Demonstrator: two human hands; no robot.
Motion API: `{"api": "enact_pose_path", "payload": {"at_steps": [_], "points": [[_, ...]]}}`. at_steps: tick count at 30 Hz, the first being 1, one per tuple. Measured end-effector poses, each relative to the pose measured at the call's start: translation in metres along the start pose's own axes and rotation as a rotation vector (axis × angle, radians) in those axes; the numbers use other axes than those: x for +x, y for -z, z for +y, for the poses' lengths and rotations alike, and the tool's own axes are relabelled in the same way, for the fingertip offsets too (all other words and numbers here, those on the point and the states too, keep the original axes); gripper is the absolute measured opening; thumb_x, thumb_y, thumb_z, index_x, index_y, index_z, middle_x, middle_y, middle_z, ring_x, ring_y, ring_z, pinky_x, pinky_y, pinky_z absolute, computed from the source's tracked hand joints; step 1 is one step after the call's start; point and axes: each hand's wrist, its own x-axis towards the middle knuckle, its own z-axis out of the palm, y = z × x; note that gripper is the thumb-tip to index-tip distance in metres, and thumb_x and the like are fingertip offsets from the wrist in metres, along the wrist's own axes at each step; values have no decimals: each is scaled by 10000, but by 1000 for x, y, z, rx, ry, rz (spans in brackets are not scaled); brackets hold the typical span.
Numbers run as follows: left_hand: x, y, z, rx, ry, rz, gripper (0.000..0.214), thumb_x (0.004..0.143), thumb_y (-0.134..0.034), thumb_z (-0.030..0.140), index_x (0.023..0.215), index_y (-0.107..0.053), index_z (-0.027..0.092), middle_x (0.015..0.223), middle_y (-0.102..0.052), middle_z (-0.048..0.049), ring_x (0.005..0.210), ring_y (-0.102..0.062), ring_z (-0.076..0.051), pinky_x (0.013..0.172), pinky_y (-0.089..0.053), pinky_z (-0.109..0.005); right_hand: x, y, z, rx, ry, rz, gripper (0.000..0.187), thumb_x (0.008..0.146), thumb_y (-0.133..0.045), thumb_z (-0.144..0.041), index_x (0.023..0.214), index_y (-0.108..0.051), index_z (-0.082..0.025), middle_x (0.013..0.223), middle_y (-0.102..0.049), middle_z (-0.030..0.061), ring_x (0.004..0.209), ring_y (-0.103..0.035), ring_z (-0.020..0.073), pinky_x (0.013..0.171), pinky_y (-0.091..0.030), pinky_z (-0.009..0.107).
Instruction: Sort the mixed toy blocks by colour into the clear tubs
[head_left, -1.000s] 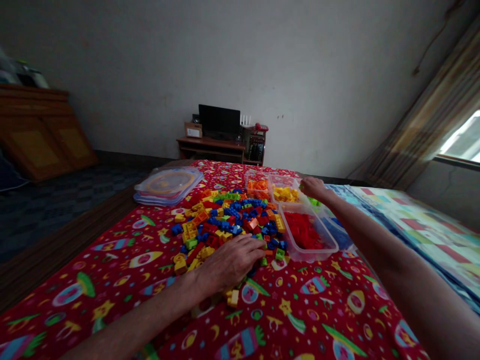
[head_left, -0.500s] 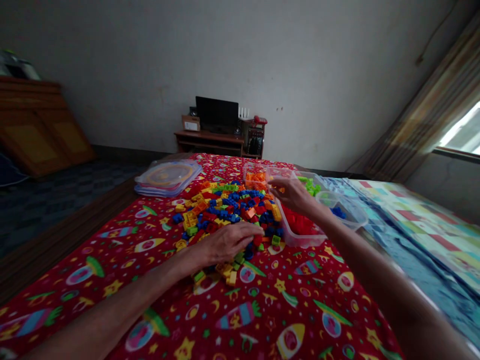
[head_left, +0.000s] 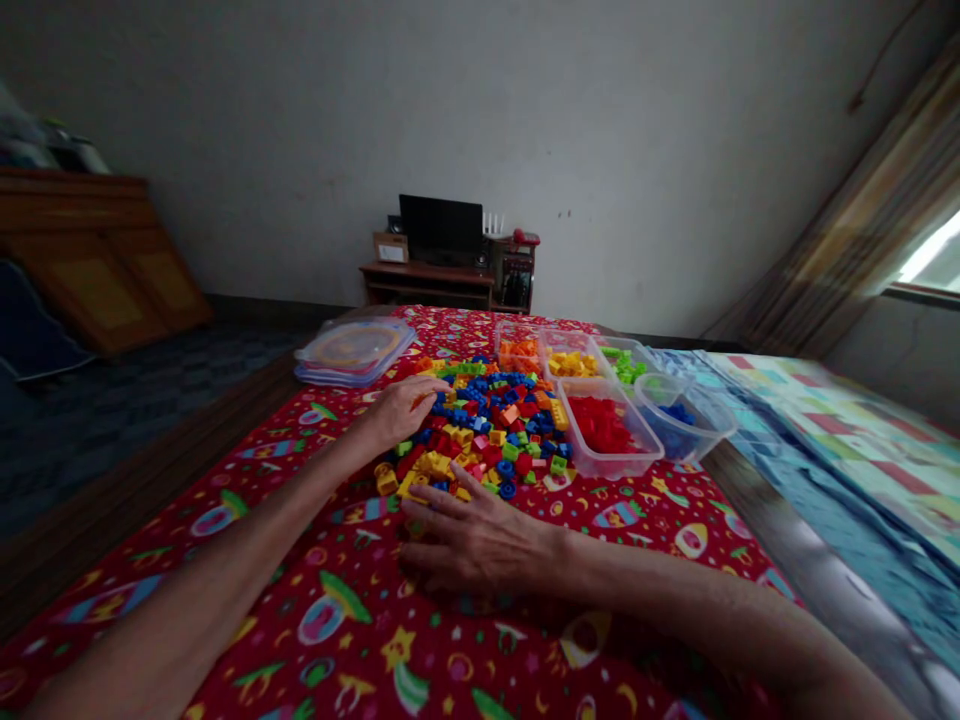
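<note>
A heap of mixed toy building bricks (head_left: 487, 412) in red, blue, yellow, green and orange is spread over the red patterned cloth (head_left: 450, 660). At the heap's left edge my left hand (head_left: 405, 410) has its fingers curled, and a yellow-orange brick (head_left: 421, 400) shows between thumb and fingers. My right hand (head_left: 480, 540) lies palm down at the near side of the heap with its fingers spread. Its fingertips reach yellow bricks (head_left: 433, 464); the area under the palm is hidden.
Right of the heap stand clear containers of red bricks (head_left: 600, 425), yellow bricks (head_left: 571, 364), orange bricks (head_left: 519, 352), green bricks (head_left: 624, 366) and blue bricks (head_left: 679, 413). Stacked clear lids (head_left: 352, 350) lie at the back left. A desk with a monitor (head_left: 441, 228) stands beyond.
My right hand has come back from above the containers to the near side of the heap, uncovering the yellow-brick container. My left hand has moved from the near side to the heap's left edge.
</note>
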Motion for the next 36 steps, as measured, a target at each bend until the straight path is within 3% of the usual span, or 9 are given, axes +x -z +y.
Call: {"api": "enact_pose_path", "payload": {"at_steps": [5,10,13,19,22,25,30,36], "points": [[-9,-18,-20,31,-58,-23,332,842,-399,224,964,-705,185,1092,-705,-82,1054,-635,-214,978,-491,-390,-3,-11,37,-44,-242,-13,204,932,-501,-324,1021,-648,-214,1405,-448,147,1346,-329,290,1049,-301,541],[-11,-23,-22,57,-81,-32,330,857,-396,216,971,-703,174,1135,-689,-99,1083,-624,-220,986,-488,-413,-11,-2,65,88,-525,5,234,913,-537,-316,1061,-665,-188,1147,-628,130,1095,-546,214,873,-423,312],[-11,-25,-24,74,-103,-30,325,862,-399,208,965,-703,156,1140,-685,-121,1083,-626,-232,972,-496,-428,-14,11,80,133,-687,-17,215,918,-512,-257,1023,-680,-172,951,-681,91,867,-601,158,718,-395,240],[-10,-24,-17,25,-175,-16,279,879,-429,215,952,-695,176,1107,-695,-105,1070,-630,-220,942,-514,-415,-19,31,104,109,-937,-4,313,848,-476,-127,1057,-702,-180,740,-673,54,618,-533,120,572,-284,241],[-8,-23,-11,19,-199,-6,261,862,-440,181,906,-698,181,1090,-695,-100,1070,-626,-220,945,-510,-409,-21,32,106,150,-950,42,342,821,-470,-97,1058,-705,-174,721,-667,44,602,-514,107,576,-284,235],[-7,-22,-5,21,-217,5,253,868,-445,184,885,-697,178,1055,-696,-100,1038,-630,-220,926,-513,-399,-24,29,105,120,-947,40,278,827,-474,-125,939,-725,-165,699,-659,46,596,-501,106,561,-268,241],[-5,-19,10,22,-227,-3,242,901,-462,246,913,-691,168,941,-689,-90,933,-627,-217,871,-513,-382,-28,29,99,139,-911,-68,242,895,-512,-277,920,-732,-179,740,-679,60,640,-537,117,562,-269,245],[-6,-21,27,15,-217,-123,203,878,-517,264,1011,-651,188,1027,-657,-78,1008,-589,-226,919,-479,-385,-27,23,84,174,-730,-243,288,808,-682,-371,1042,-697,-203,926,-701,63,844,-614,160,655,-336,240]]}}
